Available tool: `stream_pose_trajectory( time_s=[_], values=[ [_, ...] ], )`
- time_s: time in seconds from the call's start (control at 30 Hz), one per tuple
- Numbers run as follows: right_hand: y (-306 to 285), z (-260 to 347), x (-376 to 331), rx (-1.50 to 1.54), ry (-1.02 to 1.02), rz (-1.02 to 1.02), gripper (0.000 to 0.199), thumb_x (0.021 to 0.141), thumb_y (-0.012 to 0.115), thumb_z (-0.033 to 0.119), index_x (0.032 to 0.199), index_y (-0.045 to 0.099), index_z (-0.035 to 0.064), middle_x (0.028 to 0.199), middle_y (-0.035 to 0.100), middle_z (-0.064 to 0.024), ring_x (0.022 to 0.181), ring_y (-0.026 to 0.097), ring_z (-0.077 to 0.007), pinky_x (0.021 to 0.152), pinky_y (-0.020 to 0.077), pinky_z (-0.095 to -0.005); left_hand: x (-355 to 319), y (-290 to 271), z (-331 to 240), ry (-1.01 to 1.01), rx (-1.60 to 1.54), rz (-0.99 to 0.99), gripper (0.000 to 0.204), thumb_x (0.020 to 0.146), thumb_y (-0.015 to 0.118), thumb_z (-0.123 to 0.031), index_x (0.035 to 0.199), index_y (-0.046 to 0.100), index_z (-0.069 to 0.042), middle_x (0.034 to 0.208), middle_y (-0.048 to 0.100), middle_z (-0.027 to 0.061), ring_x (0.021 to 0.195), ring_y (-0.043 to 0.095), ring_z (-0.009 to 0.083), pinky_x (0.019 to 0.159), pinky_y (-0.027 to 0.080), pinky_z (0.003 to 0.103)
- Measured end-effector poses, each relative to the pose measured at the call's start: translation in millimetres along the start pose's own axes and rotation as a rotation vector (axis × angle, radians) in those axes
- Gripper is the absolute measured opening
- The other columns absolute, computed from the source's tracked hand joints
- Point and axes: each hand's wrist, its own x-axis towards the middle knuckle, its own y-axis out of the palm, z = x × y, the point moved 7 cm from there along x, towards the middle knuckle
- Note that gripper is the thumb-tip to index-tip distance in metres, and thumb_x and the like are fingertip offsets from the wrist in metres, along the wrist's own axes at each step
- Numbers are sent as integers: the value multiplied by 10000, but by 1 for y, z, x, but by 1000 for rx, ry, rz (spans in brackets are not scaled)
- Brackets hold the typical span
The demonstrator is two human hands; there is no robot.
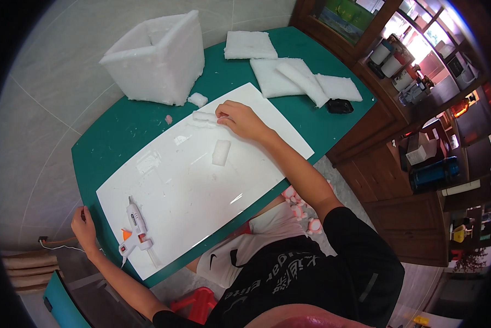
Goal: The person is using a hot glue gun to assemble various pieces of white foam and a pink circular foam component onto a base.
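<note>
Thin white foam strip [204, 116] pinched at its end on the glossy white board [201, 180].
Your right hand [240, 119] closes narrowly on it; your left hand [84, 232] curls loosely beyond the table's left edge, and you cannot tell whether it holds anything. A hard pinch could crumble the strip; a snagged cord could drag the glue gun [135, 227] off the board. The open-topped white foam box [177, 65] hides its floor, so its contents cannot be told.

T-shirt [319, 287]: black, short-sleeved; pale grey lettering [281, 273] across chest; slim grey stripe [369, 287] toward right side. Shorts [270, 227]: off-white, black curved mark [212, 261] on leg. Left hand [83, 230], right hand [242, 120]: bare.
</note>
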Motion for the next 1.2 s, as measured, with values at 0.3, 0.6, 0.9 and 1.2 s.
stream_pose_trajectory(
  time_s=[0.3, 0.6, 0.9, 1.2],
  values=[
    [-1, -4, 2, 32, 32, -13, 126, 888, 695, 123, 922, 599, 49, 893, 628, -126, 846, 611, -318, 770, 490, -389, 1, -1, -4, -8, 5, 1, 203, 980, 586, -135, 925, 643, 52, 768, 658, 196, 648, 631, 314, 619, 482, 412],
    [-1, -10, 5, 30, 43, -17, 124, 884, 695, 130, 907, 611, 43, 882, 649, -140, 820, 615, -329, 741, 488, -399, 0, 0, -6, 17, -5, -19, 211, 983, 585, -138, 910, 638, 53, 741, 639, 195, 613, 607, 308, 595, 468, 406],
    [-1, -13, 3, 52, 66, -25, 120, 923, 681, 144, 968, 630, 45, 916, 657, -122, 848, 644, -276, 778, 508, -361, -1, 0, -2, 24, -12, -36, 199, 980, 589, -126, 905, 629, 54, 734, 627, 192, 603, 584, 303, 594, 461, 403],
    [-1, -11, 3, 43, 55, -7, 115, 914, 687, 135, 942, 619, 46, 908, 647, -121, 837, 641, -275, 766, 507, -360, 0, -1, -5, 5, 1, -20, 202, 986, 585, -131, 925, 632, 55, 756, 640, 194, 618, 600, 290, 605, 472, 399]
  ],
)
